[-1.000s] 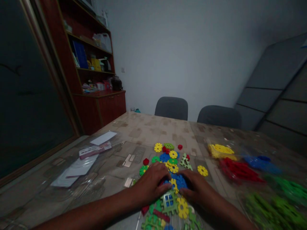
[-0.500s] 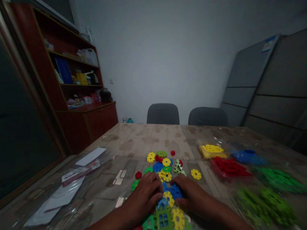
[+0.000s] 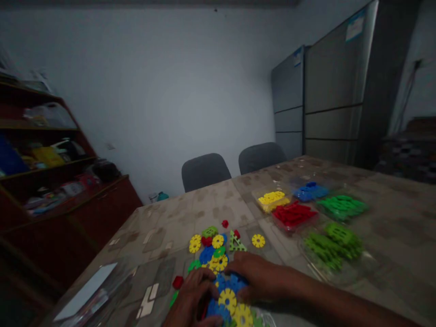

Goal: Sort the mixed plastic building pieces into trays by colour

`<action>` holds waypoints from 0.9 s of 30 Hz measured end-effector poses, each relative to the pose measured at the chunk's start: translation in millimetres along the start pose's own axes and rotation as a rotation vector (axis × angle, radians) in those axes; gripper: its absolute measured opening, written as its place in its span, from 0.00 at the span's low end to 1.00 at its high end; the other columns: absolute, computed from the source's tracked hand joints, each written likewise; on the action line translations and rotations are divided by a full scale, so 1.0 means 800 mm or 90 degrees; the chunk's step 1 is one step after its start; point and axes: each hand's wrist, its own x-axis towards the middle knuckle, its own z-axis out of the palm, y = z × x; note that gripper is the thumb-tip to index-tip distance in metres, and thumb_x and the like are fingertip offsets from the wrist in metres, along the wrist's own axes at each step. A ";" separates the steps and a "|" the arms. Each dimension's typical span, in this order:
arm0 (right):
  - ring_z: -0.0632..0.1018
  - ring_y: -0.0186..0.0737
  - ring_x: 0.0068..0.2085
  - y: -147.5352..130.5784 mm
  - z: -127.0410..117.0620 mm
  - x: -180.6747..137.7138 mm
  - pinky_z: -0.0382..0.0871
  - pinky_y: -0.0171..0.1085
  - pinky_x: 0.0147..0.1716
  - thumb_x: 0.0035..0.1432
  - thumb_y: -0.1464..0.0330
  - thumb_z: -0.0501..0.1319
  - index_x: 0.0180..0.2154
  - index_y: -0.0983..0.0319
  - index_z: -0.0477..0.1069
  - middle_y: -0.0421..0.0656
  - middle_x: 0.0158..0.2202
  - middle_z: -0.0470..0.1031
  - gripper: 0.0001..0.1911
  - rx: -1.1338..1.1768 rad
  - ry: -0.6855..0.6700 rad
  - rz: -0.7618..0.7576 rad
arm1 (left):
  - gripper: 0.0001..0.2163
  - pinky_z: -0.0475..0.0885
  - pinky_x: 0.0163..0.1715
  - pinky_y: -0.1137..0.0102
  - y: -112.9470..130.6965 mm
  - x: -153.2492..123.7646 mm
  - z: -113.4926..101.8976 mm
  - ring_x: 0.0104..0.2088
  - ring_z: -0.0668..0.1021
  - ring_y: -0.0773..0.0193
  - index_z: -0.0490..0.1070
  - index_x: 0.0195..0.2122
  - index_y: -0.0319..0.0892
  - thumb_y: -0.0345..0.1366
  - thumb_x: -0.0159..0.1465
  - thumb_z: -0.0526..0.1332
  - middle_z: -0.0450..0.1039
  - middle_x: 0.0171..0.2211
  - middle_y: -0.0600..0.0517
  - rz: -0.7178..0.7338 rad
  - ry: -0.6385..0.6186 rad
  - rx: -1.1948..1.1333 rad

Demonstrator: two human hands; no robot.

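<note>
A heap of colourful plastic interlocking building pieces lies on the table before me, with yellow notched discs (image 3: 227,299) on top and green and red pieces among them. My right hand (image 3: 257,276) comes in from the right, its fingers and thumb closed round blue building pieces (image 3: 235,282). On the heap's left side, my left hand (image 3: 194,295) is curled with its thumb low beside a blue notched piece (image 3: 218,310); what lies inside its grip is mostly hidden, though some red shows. Beyond the hands stand a green triangular piece (image 3: 236,243) and a lone yellow disc (image 3: 258,240).
To the right are clear trays of sorted pieces: yellow (image 3: 271,200), red (image 3: 293,214), blue (image 3: 310,190), green (image 3: 342,205) and light green (image 3: 334,245). White sheets (image 3: 86,290) in plastic lie at left. Two grey chairs (image 3: 206,171) stand behind the table.
My view has turned to the right and tilted, so the table and trays appear further left. Both hands stay at the heap, the left one lower in the picture.
</note>
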 end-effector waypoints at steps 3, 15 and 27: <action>0.72 0.50 0.51 -0.004 -0.002 0.000 0.63 0.42 0.50 0.48 0.72 0.69 0.51 0.61 0.73 0.50 0.50 0.72 0.25 -0.017 0.001 0.000 | 0.15 0.68 0.50 0.57 -0.001 0.001 0.000 0.49 0.72 0.46 0.72 0.34 0.44 0.48 0.54 0.69 0.69 0.48 0.44 -0.015 -0.008 0.003; 0.75 0.43 0.44 0.010 0.009 0.008 0.63 0.35 0.42 0.47 0.76 0.70 0.39 0.61 0.76 0.41 0.40 0.77 0.15 0.037 0.055 0.003 | 0.05 0.68 0.51 0.59 0.006 -0.002 0.000 0.51 0.72 0.49 0.72 0.36 0.45 0.40 0.63 0.63 0.70 0.49 0.45 -0.037 -0.006 -0.001; 0.74 0.40 0.36 0.017 -0.014 -0.001 0.62 0.35 0.34 0.43 0.79 0.67 0.38 0.61 0.76 0.39 0.34 0.77 0.17 0.073 0.069 0.031 | 0.13 0.65 0.53 0.60 0.032 -0.006 -0.001 0.53 0.69 0.50 0.71 0.38 0.44 0.40 0.55 0.71 0.66 0.52 0.47 -0.046 -0.015 -0.052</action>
